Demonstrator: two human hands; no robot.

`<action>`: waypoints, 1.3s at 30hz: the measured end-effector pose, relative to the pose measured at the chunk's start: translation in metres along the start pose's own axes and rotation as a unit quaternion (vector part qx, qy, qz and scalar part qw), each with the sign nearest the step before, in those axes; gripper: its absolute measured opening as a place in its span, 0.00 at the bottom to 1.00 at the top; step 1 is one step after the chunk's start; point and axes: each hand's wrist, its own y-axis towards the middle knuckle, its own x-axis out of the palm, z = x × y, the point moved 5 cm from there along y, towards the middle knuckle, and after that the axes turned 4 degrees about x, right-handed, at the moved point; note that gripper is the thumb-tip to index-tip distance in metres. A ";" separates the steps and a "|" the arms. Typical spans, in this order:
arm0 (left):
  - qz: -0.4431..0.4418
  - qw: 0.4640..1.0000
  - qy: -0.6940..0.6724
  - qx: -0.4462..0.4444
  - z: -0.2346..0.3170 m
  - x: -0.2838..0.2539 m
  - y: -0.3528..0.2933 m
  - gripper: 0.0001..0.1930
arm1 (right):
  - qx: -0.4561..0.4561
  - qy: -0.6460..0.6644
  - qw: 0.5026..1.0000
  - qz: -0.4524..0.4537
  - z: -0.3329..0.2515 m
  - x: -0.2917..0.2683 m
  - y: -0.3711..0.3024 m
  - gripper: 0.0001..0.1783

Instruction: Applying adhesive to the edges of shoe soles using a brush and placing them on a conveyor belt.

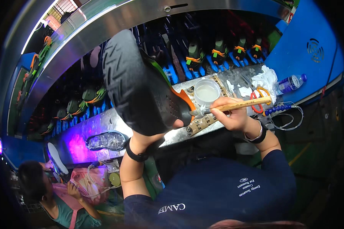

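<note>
Black, chunky-treaded rubber faces left on a shoe [145, 91] held up above a metal bench [176, 138], its perforated dark upper and orange-edged heel turned toward the right. The wearer's left forearm rises from below, a black wristband [137, 155] around it, and the left hand [152, 138] supports the shoe from beneath and behind; one fingertip shows at the lower edge, while the other fingers are hidden, so how far they are spread cannot be told. The right arm bends in from the lower right, with a pale band [260, 133] at the wrist. The right hand [231, 116] has its fingers curled closed around the wooden handle of a brush [237, 105], which slants slightly upward to the right, its bristles at the orange heel edge. Just beyond the brush stands a round tub [207, 91] of cloudy liquid. Near it, to the right, lie crumpled white tissue [265, 79] and a clear plastic bottle [290, 84] on its side.
</note>
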 end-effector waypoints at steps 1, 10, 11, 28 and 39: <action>-0.003 1.000 -0.009 -0.011 0.000 0.001 -0.001 0.24 | 0.002 0.008 1.000 0.005 0.000 0.001 -0.002 0.06; -0.043 0.997 0.062 -0.010 0.000 0.005 -0.001 0.31 | 0.071 0.145 0.986 0.034 -0.001 0.008 -0.013 0.06; -0.047 0.996 0.080 0.003 0.000 0.006 -0.002 0.31 | 0.093 0.169 0.980 0.035 0.001 0.007 -0.014 0.05; 0.071 0.968 -0.238 -0.046 -0.036 0.003 0.009 0.34 | 0.024 0.061 0.997 0.038 0.013 -0.002 0.006 0.06; 0.072 0.950 -0.295 -0.073 -0.051 0.007 0.009 0.33 | -0.046 -0.011 0.999 -0.018 -0.005 0.008 0.010 0.05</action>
